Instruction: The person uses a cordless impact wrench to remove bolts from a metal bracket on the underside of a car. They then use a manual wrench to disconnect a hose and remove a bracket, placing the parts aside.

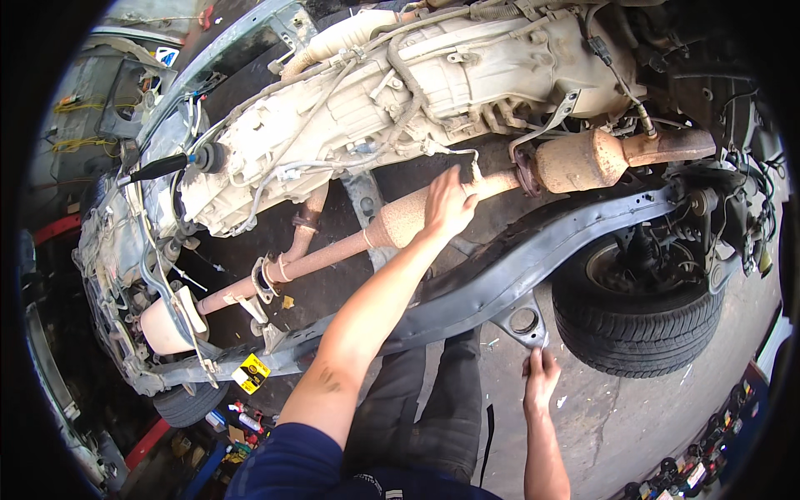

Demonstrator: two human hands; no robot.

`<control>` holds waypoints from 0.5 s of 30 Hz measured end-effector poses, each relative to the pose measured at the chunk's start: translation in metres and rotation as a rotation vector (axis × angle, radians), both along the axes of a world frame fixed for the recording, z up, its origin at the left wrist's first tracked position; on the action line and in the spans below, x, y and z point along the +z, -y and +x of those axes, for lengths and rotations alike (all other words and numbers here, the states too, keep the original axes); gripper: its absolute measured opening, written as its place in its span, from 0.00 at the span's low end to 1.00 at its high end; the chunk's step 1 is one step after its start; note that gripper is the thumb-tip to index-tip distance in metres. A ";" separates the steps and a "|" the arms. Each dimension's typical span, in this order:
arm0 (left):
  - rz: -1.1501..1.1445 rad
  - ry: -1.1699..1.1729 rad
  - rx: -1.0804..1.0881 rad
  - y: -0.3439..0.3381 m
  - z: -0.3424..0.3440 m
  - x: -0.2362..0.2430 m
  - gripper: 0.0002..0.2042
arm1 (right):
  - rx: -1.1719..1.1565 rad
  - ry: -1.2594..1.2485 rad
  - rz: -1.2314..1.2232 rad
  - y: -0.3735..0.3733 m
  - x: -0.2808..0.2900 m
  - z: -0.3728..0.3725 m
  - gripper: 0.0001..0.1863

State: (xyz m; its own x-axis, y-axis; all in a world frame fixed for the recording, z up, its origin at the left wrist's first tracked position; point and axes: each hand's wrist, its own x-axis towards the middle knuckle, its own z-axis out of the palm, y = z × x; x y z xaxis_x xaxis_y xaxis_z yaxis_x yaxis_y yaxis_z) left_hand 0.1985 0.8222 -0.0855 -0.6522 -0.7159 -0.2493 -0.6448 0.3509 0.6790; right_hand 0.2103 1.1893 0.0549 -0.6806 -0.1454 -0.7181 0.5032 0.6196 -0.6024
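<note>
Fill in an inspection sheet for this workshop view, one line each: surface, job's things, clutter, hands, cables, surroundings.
Surface: stained concrete floor beneath the vehicle frame.
Job's things: rusty exhaust pipe running under the pale gearbox; dark frame rail with a bracket hanging from it.
Clutter: small cans and bottles on the floor at lower left.
Hands: left hand rests open on the exhaust pipe; right hand touches the bracket, grip unclear.
Cables: wiring loom draped over the gearbox; loose white wire near the left hand.
Surroundings: front wheel at right; red lift arm at left.
</note>
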 end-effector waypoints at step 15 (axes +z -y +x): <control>-0.301 0.091 -0.316 -0.020 0.028 0.009 0.25 | -0.331 0.212 0.300 -0.192 0.060 0.241 0.08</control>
